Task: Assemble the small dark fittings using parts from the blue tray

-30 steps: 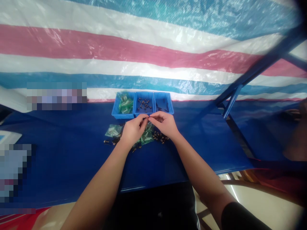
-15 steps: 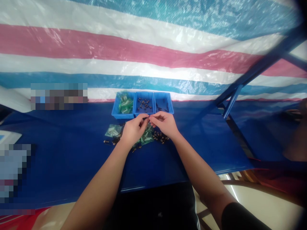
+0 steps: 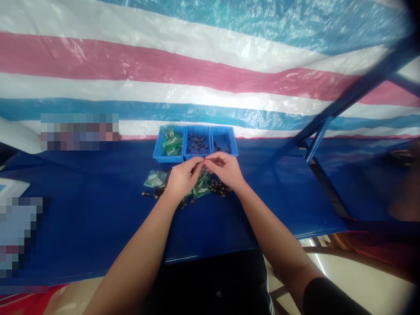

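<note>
My left hand (image 3: 184,175) and my right hand (image 3: 225,169) meet fingertip to fingertip just in front of the blue bins. Both are closed in a pinch; whatever they hold is too small and covered to name. Below them lie green-tinted plastic packets (image 3: 201,188) of pale pieces, partly hidden by my left hand. A heap of small dark parts with brassy ends (image 3: 220,188) is beside my right wrist. Another clear packet (image 3: 155,179) lies left of my left hand, near a single loose dark part (image 3: 146,194).
Three joined blue bins stand behind my hands: the left bin (image 3: 158,154) holds green packets, the middle bin (image 3: 187,153) small brassy parts, the right bin (image 3: 233,151) thin dark pieces. A blue metal frame (image 3: 318,135) rises at right. Striped sheeting (image 3: 197,65) hangs behind the blue table (image 3: 98,210).
The fingertips have shifted very slightly, and the dark bit that showed at the left fingertips is now covered. The bins and the heaps stay where they were.
</note>
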`<state>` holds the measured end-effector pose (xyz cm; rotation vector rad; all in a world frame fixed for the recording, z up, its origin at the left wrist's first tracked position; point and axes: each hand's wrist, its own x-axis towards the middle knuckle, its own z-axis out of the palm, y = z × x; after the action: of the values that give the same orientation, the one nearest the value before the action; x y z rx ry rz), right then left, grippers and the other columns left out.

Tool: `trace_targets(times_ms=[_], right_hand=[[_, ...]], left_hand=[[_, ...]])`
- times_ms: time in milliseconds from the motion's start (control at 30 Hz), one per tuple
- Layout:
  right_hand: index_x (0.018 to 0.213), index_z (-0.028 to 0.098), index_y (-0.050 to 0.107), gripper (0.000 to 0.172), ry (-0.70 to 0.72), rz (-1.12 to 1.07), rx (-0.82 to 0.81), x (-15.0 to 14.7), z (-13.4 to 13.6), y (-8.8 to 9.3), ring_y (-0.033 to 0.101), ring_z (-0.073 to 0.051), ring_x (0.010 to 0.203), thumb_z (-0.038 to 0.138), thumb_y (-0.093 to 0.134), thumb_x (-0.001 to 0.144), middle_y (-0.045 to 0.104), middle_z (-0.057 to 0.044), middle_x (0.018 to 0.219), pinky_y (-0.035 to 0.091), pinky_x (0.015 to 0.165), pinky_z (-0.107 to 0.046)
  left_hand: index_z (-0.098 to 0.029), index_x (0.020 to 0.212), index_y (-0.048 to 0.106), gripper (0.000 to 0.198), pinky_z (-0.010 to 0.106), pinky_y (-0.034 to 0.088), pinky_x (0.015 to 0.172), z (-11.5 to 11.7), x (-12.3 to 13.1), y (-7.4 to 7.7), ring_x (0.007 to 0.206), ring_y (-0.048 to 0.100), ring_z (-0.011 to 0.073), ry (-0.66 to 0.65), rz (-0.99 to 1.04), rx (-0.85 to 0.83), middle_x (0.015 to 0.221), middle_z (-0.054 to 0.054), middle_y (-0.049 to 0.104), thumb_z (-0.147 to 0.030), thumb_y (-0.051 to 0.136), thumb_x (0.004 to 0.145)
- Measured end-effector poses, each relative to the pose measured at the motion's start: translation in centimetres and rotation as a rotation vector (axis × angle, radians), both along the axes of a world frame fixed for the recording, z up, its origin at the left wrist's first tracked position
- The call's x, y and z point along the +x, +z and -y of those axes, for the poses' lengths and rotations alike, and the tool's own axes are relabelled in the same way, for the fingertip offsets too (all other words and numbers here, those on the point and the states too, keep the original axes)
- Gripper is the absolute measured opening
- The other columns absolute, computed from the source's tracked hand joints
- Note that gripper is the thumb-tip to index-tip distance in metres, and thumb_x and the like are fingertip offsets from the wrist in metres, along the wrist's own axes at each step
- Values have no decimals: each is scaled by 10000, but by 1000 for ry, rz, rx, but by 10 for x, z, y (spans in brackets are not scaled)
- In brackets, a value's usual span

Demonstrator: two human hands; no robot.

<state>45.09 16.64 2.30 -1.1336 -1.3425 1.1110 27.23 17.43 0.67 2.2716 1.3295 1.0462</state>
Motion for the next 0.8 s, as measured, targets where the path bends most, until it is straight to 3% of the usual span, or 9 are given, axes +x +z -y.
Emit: trace_targets(times_ms=[300, 800], right_hand=[[909, 184, 712, 299, -9, -23, -13, 0, -2, -4, 646, -143, 637, 452, 760, 786, 714, -31, 752, 570, 643, -301], [911, 188, 718, 333, -11, -26, -22, -1, 0, 3, 640, -133, 622, 470, 785, 746, 719, -26, 754, 564, 633, -292]], left_hand=[[-223, 1120, 673, 253, 202, 407, 594, 0, 1, -2, 559, 512, 92, 17, 48, 3, 646, -43, 572, -382, 539, 976], [-224, 1073, 702, 247, 211, 423, 619, 1, 1, 1, 617, 588, 106, 22, 17, 34, 712, -12, 665, -384, 538, 981]])
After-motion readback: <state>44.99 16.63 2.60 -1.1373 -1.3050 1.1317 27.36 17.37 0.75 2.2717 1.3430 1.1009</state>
